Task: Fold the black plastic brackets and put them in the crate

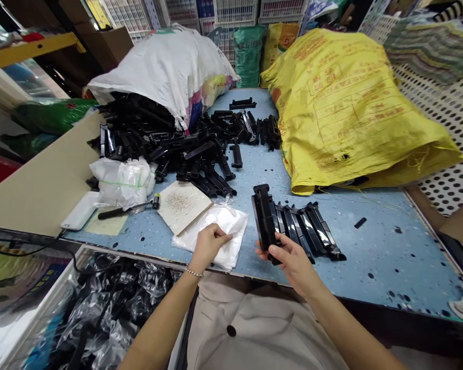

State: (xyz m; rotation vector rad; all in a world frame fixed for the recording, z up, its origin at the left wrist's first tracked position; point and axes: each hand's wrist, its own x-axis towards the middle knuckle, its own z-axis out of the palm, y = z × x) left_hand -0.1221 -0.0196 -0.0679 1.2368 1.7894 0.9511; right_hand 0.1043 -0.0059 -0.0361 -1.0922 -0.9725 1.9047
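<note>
My left hand [209, 242] pinches the top of a stack of clear plastic bags [226, 226] lying on the blue table [374, 241]. My right hand [291, 257] grips the near end of a stack of black plastic parts [264, 216]. More of these black parts [312, 231] lie fanned out in a row just to the right of that stack. A big heap of loose black plastic parts [185, 144] covers the table's far left.
A yellow woven sack [347, 108] fills the right side, a white sack [165, 67] the back left. A small hammer [127, 208], a beige board [183, 203], a white tray [79, 211] and a tied white bag [121, 180] lie at left. Bagged parts fill a bin [104, 303] below.
</note>
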